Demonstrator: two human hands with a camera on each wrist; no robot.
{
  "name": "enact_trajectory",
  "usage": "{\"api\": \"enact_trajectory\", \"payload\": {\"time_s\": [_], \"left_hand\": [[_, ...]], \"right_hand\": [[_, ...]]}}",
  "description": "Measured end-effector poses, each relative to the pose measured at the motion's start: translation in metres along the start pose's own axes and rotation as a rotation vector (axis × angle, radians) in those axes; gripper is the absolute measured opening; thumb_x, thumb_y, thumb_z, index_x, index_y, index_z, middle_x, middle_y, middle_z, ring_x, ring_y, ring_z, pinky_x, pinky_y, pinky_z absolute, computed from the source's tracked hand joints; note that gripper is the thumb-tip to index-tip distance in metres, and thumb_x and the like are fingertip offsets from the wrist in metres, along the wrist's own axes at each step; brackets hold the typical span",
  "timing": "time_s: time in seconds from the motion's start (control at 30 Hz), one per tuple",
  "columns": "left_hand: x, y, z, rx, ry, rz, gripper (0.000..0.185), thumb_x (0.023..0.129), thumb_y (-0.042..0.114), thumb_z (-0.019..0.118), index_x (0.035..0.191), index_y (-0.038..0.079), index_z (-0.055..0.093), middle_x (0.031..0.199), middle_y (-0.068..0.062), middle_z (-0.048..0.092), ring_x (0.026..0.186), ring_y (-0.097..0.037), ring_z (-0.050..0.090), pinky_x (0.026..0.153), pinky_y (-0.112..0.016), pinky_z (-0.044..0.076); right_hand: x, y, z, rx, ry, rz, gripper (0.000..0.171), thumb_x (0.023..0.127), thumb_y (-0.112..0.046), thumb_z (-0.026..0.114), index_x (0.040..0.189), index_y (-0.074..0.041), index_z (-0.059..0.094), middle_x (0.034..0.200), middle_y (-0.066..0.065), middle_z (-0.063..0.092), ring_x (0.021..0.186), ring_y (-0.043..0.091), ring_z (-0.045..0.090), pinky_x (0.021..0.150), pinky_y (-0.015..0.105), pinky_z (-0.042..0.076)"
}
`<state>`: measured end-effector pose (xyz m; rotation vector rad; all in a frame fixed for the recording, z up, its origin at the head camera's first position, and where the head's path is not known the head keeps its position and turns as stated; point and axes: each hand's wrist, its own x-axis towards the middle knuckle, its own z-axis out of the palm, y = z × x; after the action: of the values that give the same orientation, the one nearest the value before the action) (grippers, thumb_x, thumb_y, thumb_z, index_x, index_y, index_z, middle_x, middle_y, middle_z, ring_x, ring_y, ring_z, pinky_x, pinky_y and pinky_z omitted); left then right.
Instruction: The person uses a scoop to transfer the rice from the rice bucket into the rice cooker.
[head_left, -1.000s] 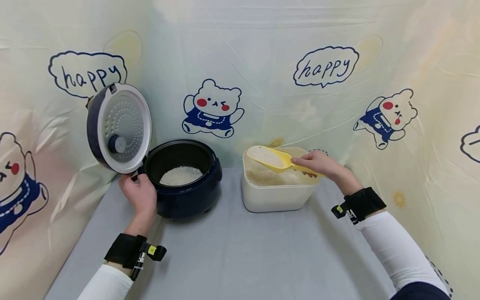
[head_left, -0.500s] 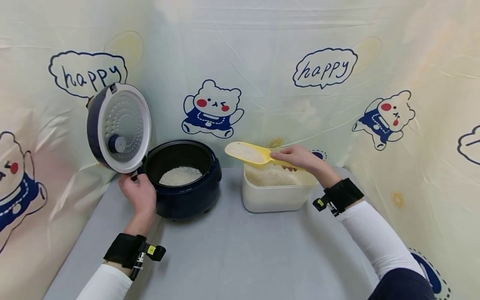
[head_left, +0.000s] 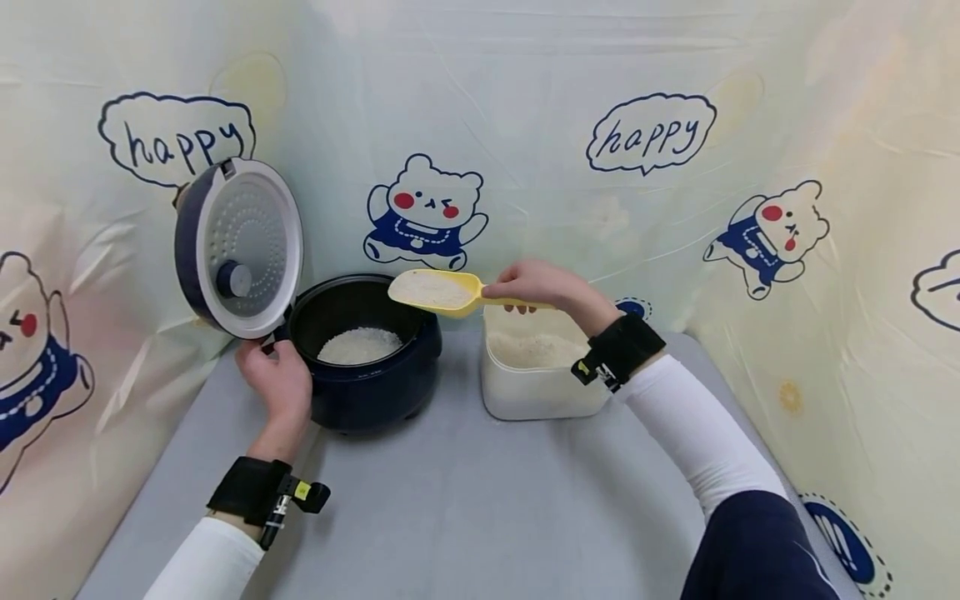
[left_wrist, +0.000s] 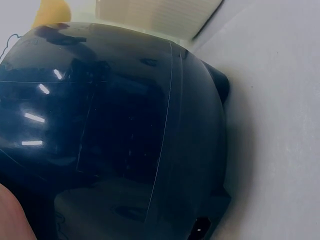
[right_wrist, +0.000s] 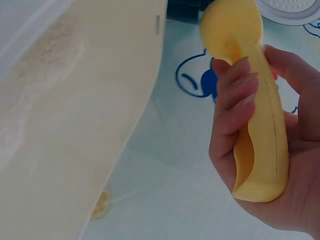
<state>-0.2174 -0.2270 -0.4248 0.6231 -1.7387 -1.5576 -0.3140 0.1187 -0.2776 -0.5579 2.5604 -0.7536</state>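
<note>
A dark blue rice cooker [head_left: 375, 392] stands with its lid [head_left: 251, 242] raised and white rice [head_left: 360, 345] in its black pot. My left hand [head_left: 279, 379] grips the cooker's left side just under the raised lid, with some fingers hidden behind it. In the left wrist view the cooker's glossy body [left_wrist: 115, 115] fills most of the frame. My right hand [head_left: 536, 285] holds a yellow scoop [head_left: 468, 296] by its handle, fingers curled round it in the right wrist view [right_wrist: 240, 95]. Rice [head_left: 431, 289] heaps the scoop, whose tip reaches over the pot's right rim.
Right of the cooker stands a cream rice bin [head_left: 540, 396] with rice inside, partly under the right forearm. Both sit on a grey tabletop [head_left: 450, 500]. A printed cloth [head_left: 540, 125] hangs behind and at both sides.
My right hand has carried the full scoop leftwards from above the bin to the cooker's right rim. My left hand stays at the cooker, and the lid remains raised.
</note>
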Motion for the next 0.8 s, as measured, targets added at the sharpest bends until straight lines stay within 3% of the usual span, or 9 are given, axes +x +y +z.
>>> {"api": "enact_trajectory", "payload": {"time_s": [0.23,0.37,0.63,0.8], "left_hand": [[-0.001,-0.002,0.001,-0.011,0.0,0.007,0.042,0.104,0.009,0.041,0.141,-0.002,0.055,0.134,-0.009,0.047,0.121,-0.018,0.041,0.106,-0.03,0.033],[-0.001,-0.001,0.001,-0.019,0.007,0.009,0.041,0.104,0.009,0.042,0.14,-0.002,0.056,0.132,-0.008,0.047,0.119,-0.017,0.042,0.105,-0.029,0.034],[-0.001,-0.003,0.001,-0.021,0.019,-0.006,0.042,0.103,0.008,0.041,0.141,-0.003,0.056,0.134,-0.008,0.045,0.116,-0.017,0.041,0.102,-0.026,0.034],[-0.001,-0.002,0.001,-0.006,0.019,0.008,0.041,0.103,0.008,0.041,0.14,-0.004,0.056,0.133,-0.011,0.046,0.117,-0.019,0.041,0.105,-0.03,0.034]], "right_hand": [[0.013,-0.034,0.0,-0.003,-0.004,0.001,0.038,0.103,-0.037,0.063,0.093,-0.002,0.076,0.087,0.015,0.065,0.069,0.021,0.053,0.062,0.027,0.041],[0.017,-0.049,0.001,-0.034,0.004,-0.008,0.034,0.102,-0.033,0.064,0.09,-0.004,0.077,0.081,0.01,0.064,0.066,0.02,0.053,0.063,0.028,0.043],[0.023,-0.064,0.007,-0.139,0.003,-0.01,0.027,0.102,-0.027,0.063,0.097,-0.003,0.076,0.084,0.007,0.069,0.08,0.031,0.064,0.067,0.03,0.051],[0.025,-0.069,0.01,-0.169,0.016,-0.008,0.023,0.102,-0.021,0.063,0.1,-0.002,0.076,0.087,0.008,0.07,0.078,0.027,0.063,0.066,0.027,0.051]]}}
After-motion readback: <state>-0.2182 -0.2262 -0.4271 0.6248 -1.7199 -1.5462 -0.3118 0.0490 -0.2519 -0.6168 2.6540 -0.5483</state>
